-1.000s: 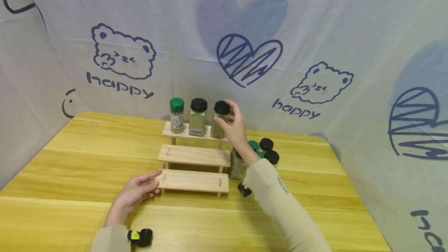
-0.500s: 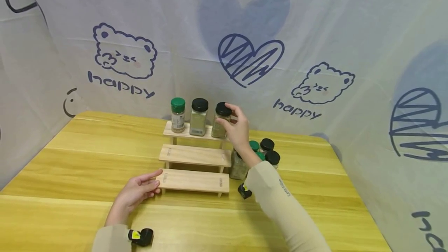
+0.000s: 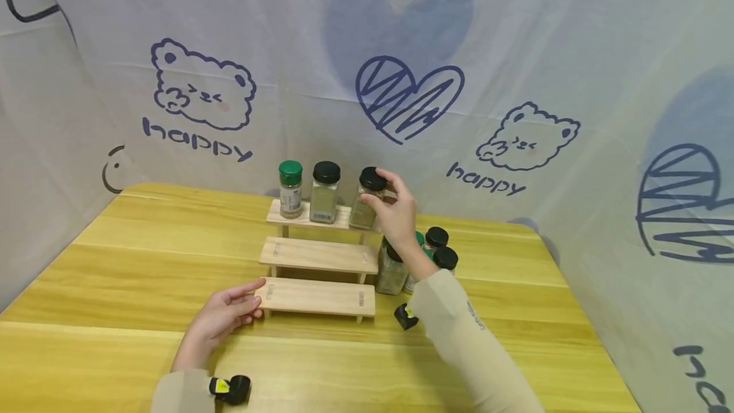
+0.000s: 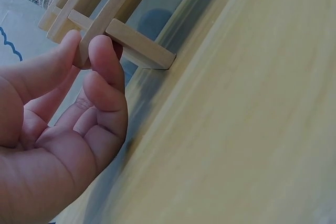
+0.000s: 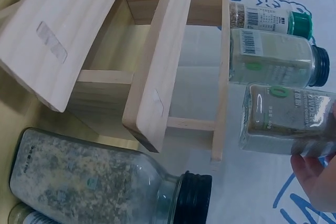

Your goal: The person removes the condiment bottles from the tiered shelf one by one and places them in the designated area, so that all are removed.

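Spice jar point(image 3: 361, 214), black lid: at the right end of the rack's top tier point(image 3: 275, 210), slightly tilted, base looking just off the wood in the right wrist view; no telling about contact at the far edge. Right grip point(image 3: 399, 214): narrow, pinched round the jar's upper part. Left grip point(image 3: 226, 314): pinching the left end of the bottom tier point(image 3: 315, 296), presumably to steady the rack point(image 3: 318, 255). Just beside on the top tier, small gap: second black-lidded jar point(image 3: 323, 199), upright; beyond it a green-lidded jar point(image 3: 290, 193), also upright. On the counter point(image 3: 287, 362), just right of the rack: a bunch of jars point(image 3: 392, 275), partly hidden behind the right arm. Main risk, by judgement: landing on one edge of the base or partly past the tier's end, thanks to the tilt and so little wood to the right; likely result, a topple onto the bunch below. Next: bumping the neighbour with any leftward swing. Also possible: twisting or slipping in the pinch, given smooth glass and a high hold. Also: rack shift from a tug or slackening at the left grip. Last: sleeve point(image 3: 453, 330) or wrist camera point(image 3: 406, 316) brushing the bunch, being low and close.
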{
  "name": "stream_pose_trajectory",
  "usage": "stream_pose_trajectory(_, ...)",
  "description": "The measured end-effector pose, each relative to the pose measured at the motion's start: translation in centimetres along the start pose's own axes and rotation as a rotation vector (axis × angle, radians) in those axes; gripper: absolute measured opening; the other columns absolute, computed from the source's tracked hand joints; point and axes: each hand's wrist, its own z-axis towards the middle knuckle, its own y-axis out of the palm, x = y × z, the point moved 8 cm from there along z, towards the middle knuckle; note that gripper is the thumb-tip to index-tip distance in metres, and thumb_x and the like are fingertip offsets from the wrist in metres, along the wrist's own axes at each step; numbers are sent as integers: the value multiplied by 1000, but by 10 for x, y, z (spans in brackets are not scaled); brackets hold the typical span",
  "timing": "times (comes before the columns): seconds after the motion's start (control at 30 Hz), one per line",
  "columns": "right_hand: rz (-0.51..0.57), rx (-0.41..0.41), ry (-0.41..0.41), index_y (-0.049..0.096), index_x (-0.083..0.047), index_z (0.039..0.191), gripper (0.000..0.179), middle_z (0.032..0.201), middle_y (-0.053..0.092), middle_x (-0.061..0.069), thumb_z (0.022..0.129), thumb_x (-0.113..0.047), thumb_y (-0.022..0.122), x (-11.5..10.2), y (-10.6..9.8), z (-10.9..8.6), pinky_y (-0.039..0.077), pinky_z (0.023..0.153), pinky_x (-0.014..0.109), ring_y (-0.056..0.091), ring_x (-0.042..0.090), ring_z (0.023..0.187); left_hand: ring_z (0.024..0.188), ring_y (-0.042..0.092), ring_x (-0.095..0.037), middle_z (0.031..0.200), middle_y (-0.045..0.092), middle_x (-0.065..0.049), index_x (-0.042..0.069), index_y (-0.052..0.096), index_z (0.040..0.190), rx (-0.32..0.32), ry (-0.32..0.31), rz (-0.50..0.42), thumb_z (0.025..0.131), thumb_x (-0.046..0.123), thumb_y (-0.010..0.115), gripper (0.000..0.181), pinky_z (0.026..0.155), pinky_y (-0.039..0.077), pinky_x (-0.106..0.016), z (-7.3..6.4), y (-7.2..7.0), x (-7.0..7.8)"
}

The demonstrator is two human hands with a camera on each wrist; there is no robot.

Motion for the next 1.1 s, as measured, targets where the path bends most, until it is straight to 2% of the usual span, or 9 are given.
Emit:
stream_pose_trajectory(0.17, 20, -4, -24, 54, 11, 113, 44, 106, 56, 25, 71, 6, 70, -20, -5, -4, 48, 71, 43, 54, 35, 91, 71, 58, -11, 84, 61, -1, -9, 32, 129, 6, -4, -4, 84, 6, 60, 55, 61, 46, -20, 0, 0, 0)
stream_pose_trajectory(0.3, 21, -14, -24, 54, 10, 113, 44, 104, 56, 23, 72, 6, 69, -20, -7, -8, 49, 71, 40, 54, 35, 90, 71, 58, -11, 84, 61, -1, -8, 32, 130, 7, -5, -3, 85, 6, 59, 55, 61, 46, -20, -1, 0, -1)
stream_pose_trajectory(0.4, 17, -23, -20, 55, 6, 114, 45, 105, 57, 20, 72, 1, 71, -10, -8, -11, 50, 71, 34, 55, 31, 90, 71, 58, -11, 84, 61, -1, -8, 32, 130, 7, -4, -2, 85, 6, 59, 55, 61, 46, -20, -1, 0, -1)
stream_pose_trajectory(0.53, 4, -20, -12, 55, 5, 115, 47, 104, 57, 18, 71, -1, 72, -7, -11, -16, 49, 71, 34, 55, 28, 90, 71, 58, -11, 84, 61, -1, -8, 32, 130, 7, -3, -4, 85, 6, 59, 54, 61, 46, -20, -1, 0, -1)
stream_pose_trajectory(0.83, 17, -31, 10, 53, 13, 112, 45, 106, 56, 26, 70, 8, 70, -37, -19, -31, 48, 72, 45, 54, 36, 89, 71, 58, -11, 84, 60, -1, -7, 35, 129, -1, 3, -14, 85, 6, 59, 52, 60, 46, -20, -1, 0, -1)
stream_pose_trajectory(1.1, 3, -30, 18, 54, 12, 111, 44, 103, 57, 26, 70, 7, 70, -40, -28, -46, 48, 70, 48, 55, 37, 88, 71, 58, -11, 84, 60, -1, -8, 33, 129, 0, 0, -19, 85, 5, 59, 53, 60, 46, -20, -1, 0, 0)
